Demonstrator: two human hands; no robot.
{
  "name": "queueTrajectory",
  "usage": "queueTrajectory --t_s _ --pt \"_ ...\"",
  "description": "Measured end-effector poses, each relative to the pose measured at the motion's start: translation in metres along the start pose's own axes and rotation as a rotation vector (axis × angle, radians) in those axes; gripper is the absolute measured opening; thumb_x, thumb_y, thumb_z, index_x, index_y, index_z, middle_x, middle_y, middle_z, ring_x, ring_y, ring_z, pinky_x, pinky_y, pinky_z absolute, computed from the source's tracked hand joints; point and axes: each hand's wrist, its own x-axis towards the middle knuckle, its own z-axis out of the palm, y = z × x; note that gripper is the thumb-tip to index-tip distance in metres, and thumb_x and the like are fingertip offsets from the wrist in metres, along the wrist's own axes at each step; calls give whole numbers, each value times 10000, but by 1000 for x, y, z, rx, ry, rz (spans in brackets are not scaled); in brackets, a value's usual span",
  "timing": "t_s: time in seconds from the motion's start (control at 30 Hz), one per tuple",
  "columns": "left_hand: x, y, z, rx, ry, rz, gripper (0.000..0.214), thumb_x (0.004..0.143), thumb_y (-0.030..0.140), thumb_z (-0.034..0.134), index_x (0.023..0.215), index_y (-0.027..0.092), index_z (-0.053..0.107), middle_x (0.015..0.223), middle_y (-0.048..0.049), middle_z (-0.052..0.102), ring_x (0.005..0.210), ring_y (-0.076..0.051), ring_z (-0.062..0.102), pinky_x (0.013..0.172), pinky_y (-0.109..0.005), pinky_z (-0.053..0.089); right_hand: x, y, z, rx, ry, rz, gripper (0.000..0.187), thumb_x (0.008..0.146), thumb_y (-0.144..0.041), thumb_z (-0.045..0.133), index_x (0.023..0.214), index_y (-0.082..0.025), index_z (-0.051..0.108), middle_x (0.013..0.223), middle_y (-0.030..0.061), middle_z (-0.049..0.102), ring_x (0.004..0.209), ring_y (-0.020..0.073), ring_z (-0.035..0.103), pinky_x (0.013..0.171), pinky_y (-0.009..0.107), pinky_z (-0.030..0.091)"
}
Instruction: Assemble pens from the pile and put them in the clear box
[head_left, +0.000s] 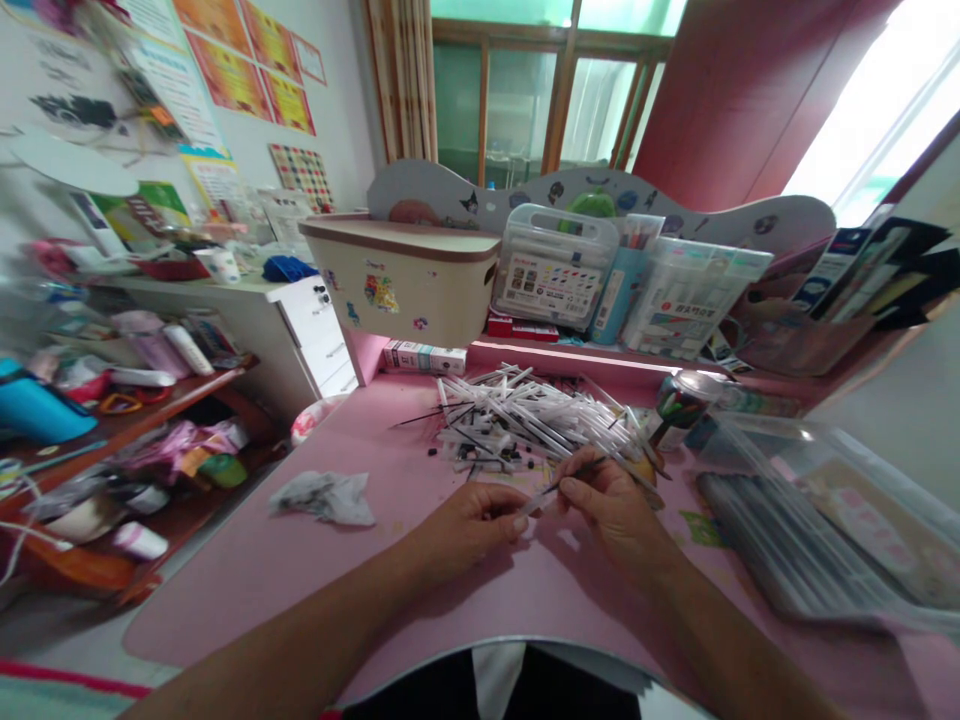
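Observation:
Near the front middle of the pink desk, my left hand [466, 525] pinches one end of a whitish translucent pen barrel [535, 503]. My right hand [616, 508] is closed on a thin dark stick [556, 486], which looks like a pen refill and meets the barrel's other end. Whether it sits inside the barrel is too small to tell. Just beyond both hands lies a heap of loose white pen barrels [536, 415], with dark thin sticks and small black pieces among them. A clear plastic case [810, 560] with rows of dark-tipped pens lies right of my right hand.
A crumpled tissue [322, 497] lies on the pink desk [247, 590] at left. Behind the heap, a shelf carries a cream lidded bin [405, 285] and clear marker cases [555, 265]. A jar [686, 395] stands at the right rear, and a cluttered shelf [150, 410] stands left.

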Motion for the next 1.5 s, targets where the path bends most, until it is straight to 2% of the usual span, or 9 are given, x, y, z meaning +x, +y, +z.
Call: queueTrajectory --t_s 0.2,0.33,0.47,0.6,0.67,0.9,1.03,1.37,1.5 --pt "-2 4 4 8 -49 43 295 680 379 822 863 149 801 730 -50 669 653 -122 531 589 -221 365 -6 7 3 -60 -179 50 207 689 -276 765 726 -198 577 656 -38 581 575 104 549 556 225 439" --pt "-5 5 4 -35 -61 -13 289 681 371 824 866 152 787 745 -53 669 644 -123 549 555 -210 366 -10 6 4 5 -265 118 270 677 -276 769 850 -215 571 713 -34 617 603 113 565 573 233 446" --pt "-6 7 -3 -123 26 -74 259 699 327 813 921 208 752 783 -5 638 549 -88 540 514 -210 373 -4 -7 -6 -107 -113 -62 289 727 -339 726 952 -217 593 731 -35 575 594 106 521 553 230 430" --pt "-7 10 -6 -166 64 -79 231 725 270 792 947 245 732 904 16 616 557 -76 583 510 -200 374 10 -18 -32 -466 245 -238 196 811 -363 608 908 -192 599 721 -7 575 613 131 515 574 254 408" --pt "-7 11 -6 -174 66 -69 211 742 256 775 947 242 727 899 17 605 569 -76 590 523 -202 394 16 -22 -46 -732 316 -254 169 825 -331 551 862 -177 611 728 20 596 653 160 544 621 281 417" --pt "0 7 -7 -193 40 68 423 760 229 765 1165 275 654 806 19 600 558 -75 512 503 -193 433 21 -21 -66 -1450 120 -181 194 815 -178 505 805 -150 697 871 82 674 825 204 591 734 297 392" --pt "1 9 -6 -224 38 165 624 767 226 766 1343 297 538 749 27 584 534 -83 475 476 -192 433 23 -10 -65 -1505 36 -137 180 840 -180 537 842 -159 716 919 85 680 880 214 596 737 291 372" --pt "2 9 -6 -254 41 151 453 730 213 793 1164 241 666 723 10 579 588 -83 495 511 -164 403 17 -6 -52 -1571 39 -106 178 844 -148 520 852 -175 696 951 90 644 859 213 588 717 303 351" --pt "2 8 -7 -239 31 133 452 742 201 778 1175 222 651 736 6 589 619 -84 525 555 -167 407 18 -12 -55 -1387 109 -116 73 772 -175 571 740 -168 636 788 62 639 747 197 565 647 299 344"
